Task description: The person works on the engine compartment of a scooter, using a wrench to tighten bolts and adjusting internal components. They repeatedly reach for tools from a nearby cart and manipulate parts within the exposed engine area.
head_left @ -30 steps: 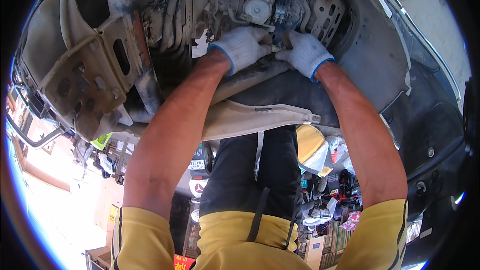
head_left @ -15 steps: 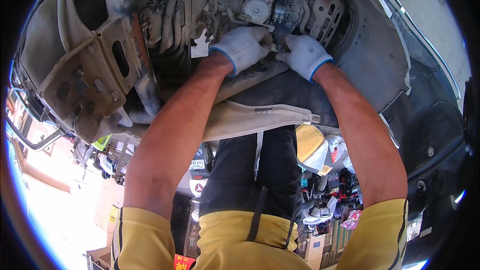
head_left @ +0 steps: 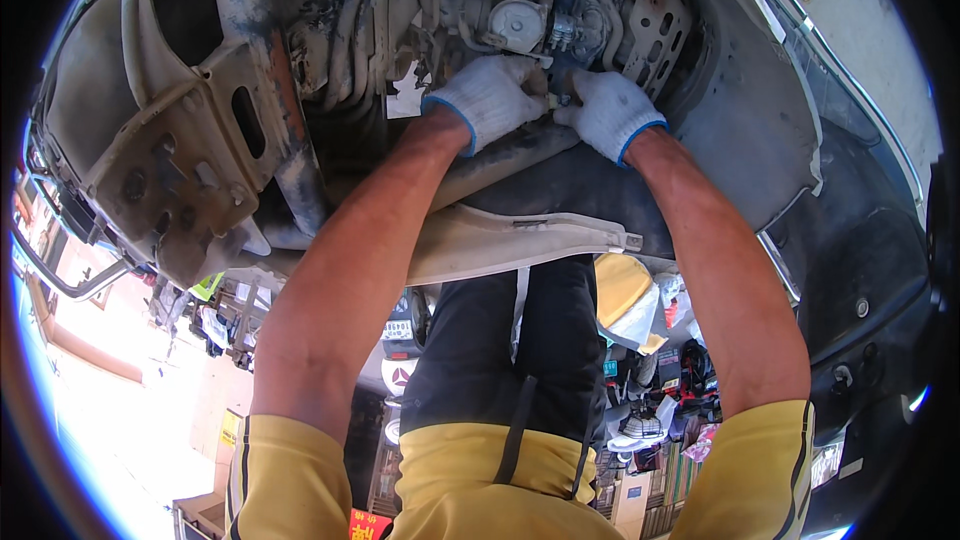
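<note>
My left hand (head_left: 488,97) and my right hand (head_left: 613,110), both in white knit gloves with blue cuffs, meet in the exposed mechanism of a vehicle. Fingers of both are closed in a pinch around a small pale fitting (head_left: 556,99) between them; the fingertips hide most of it, so its kind does not show. Just above the hands sits a round silver metal cover (head_left: 517,24) on a dusty mechanical unit (head_left: 568,25) with hoses around it. A thick dusty tube (head_left: 505,166) runs slantwise beneath my hands.
A rusty bracket (head_left: 170,175) and a worn upright frame tube (head_left: 243,0) stand on the left. At upper right is a slotted metal plate (head_left: 655,35), beside a dark curved panel (head_left: 745,100). A pale plastic strip (head_left: 520,238) crosses below my forearms. Assorted goods (head_left: 650,410) lie behind.
Both hands stay at the same spot, with a slight shift of the fingers around the small fitting. The view has moved very slightly.
</note>
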Demonstrator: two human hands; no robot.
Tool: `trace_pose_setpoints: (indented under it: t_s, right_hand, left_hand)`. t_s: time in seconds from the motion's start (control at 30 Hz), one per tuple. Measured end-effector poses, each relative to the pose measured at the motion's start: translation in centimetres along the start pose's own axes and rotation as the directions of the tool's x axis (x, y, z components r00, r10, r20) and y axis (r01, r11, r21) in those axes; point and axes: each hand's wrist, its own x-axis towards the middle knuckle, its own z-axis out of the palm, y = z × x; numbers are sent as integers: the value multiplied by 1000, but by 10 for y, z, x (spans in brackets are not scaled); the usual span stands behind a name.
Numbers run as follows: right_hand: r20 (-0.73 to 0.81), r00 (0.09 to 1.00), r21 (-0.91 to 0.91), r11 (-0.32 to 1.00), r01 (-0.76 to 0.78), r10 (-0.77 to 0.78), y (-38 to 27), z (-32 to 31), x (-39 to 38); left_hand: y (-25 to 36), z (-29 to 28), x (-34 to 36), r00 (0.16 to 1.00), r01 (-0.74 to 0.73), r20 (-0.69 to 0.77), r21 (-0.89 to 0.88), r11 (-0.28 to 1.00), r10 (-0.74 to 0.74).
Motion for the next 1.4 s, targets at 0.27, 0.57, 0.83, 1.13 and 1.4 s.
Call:
trace_pose_setpoints:
  t_s: [0.27, 0.57, 0.83, 1.13, 1.4]
  right_hand:
    - [26, 999, 138, 990, 25, -29, 4, -6, -4]
    - [16, 999, 116, 992, 41, -43, 0, -11, -5]
    - [87, 996, 364, 931, -24, -8, 16, 2, 8]
    - [76, 997, 209, 977, -31, 16, -3, -15, -1]
    - [132, 991, 58, 998, 12, -20, -5, -14, 2]
  left_hand:
    - [1, 0, -1, 1000, -5, -3, -9, 1000, 5]
    - [7, -8, -3, 994, 61, 93, -118, 991, -50]
    - [-3, -5, 6, 995, 46, 92, -36, 998, -43]
    - [-6, -4, 7, 994, 65, 96, -73, 995, -57]
    - [0, -1, 5, 993, 47, 114, -92, 995, -36]
